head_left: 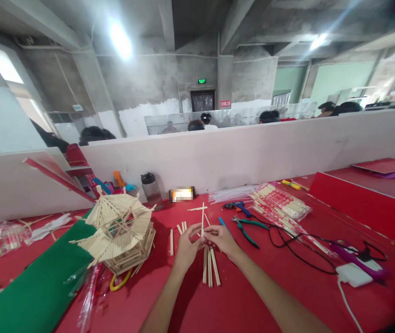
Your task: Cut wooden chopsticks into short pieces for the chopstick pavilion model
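Observation:
Both hands meet over the middle of the red table. My left hand [191, 239] and my right hand [221, 238] pinch the lower part of one upright wooden chopstick [203, 213] between their fingertips. Just below the hands lie several loose chopsticks [210, 268], roughly side by side, their far ends hidden under the fingers. More short sticks [172, 242] rest to the left of my left hand, and another stick [197, 209] lies beyond the fingers. Further left stands a pagoda model [121, 226] built of such sticks, with two flared roof tiers.
Right of my hands are green-handled pliers [249, 231], a blue glue gun [240, 207], bagged chopsticks [280, 203], a black cable and a white adapter [354, 275]. Behind stand a bottle [151, 190] and a phone [182, 194] against the white partition [252, 152]. A green board [41, 273] lies left.

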`<state>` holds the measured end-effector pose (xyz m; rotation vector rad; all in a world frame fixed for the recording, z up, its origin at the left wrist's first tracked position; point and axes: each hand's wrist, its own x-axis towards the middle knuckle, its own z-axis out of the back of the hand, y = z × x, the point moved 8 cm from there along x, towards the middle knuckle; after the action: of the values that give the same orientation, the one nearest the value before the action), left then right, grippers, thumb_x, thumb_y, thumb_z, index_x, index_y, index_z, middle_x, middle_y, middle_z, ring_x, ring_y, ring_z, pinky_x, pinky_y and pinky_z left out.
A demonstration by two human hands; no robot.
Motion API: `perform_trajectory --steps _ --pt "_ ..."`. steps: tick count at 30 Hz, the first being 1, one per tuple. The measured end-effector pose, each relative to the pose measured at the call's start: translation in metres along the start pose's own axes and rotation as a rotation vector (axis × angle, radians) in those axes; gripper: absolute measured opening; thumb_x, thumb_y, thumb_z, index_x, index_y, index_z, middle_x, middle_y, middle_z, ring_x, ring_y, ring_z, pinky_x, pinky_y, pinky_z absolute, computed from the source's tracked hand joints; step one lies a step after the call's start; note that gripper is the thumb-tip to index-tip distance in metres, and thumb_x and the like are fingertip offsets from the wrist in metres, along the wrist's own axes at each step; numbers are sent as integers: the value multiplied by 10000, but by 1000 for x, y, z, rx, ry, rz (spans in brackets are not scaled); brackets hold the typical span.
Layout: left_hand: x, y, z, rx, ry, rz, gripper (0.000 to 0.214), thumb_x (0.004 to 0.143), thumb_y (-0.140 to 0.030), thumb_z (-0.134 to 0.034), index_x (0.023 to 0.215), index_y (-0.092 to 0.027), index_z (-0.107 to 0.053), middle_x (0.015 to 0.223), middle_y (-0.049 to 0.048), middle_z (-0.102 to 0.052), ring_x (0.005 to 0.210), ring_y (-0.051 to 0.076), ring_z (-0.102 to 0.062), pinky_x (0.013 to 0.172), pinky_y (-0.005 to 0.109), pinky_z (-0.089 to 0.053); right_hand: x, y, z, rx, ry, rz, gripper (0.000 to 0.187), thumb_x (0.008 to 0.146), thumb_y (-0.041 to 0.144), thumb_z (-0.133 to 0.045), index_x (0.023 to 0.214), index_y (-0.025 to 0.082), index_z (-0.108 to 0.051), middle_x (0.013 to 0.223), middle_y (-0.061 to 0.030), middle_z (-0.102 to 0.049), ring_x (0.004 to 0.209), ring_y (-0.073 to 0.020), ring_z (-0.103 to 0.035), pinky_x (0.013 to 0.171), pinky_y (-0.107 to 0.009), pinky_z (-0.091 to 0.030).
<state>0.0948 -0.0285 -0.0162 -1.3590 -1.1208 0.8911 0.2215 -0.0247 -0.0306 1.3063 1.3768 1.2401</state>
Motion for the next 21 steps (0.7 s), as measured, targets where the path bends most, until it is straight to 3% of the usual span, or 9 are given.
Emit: perform_trajectory --steps 7,11,16,21 --pt "0 -1 0 -17 -10 11 541 671 -313 -794 1149 -164 -589 1310 177 -577 894 222 -701 736 336 -601 2 -8 1 9 -16 -4 377 654 458 -771 837 144 -671 609 -4 -650 481 -100 -539 475 -212 -396" --pt "0 -2 3 -32 -42 50 588 645 -340 -816 1154 -169 -577 1348 188 -547 803 190 -716 734 333 -601 4 3 6 -45 -21 41 364 701 472 -713 866 149 -685 633 -16 -661 484 -113 -538 458 -222 -398" --pt "3 1 11 -31 -76 40 592 647 -347 -811 1167 -182 -579 1365 174 -534 930 222 -697 768 347 -601 8 27 45 -110 -206 119 331 721 452 -670 877 160 -680 756 -54 -698 517 -117 -525 441 -218 -380" --pt "4 2 14 -55 -87 20 570 632 -304 -821 1142 -175 -603 1270 161 -601 1121 288 -618 796 376 -600 8 41 87 -76 -369 153 403 684 502 -697 886 155 -662 732 -56 -674 531 -124 -517 439 -217 -379"
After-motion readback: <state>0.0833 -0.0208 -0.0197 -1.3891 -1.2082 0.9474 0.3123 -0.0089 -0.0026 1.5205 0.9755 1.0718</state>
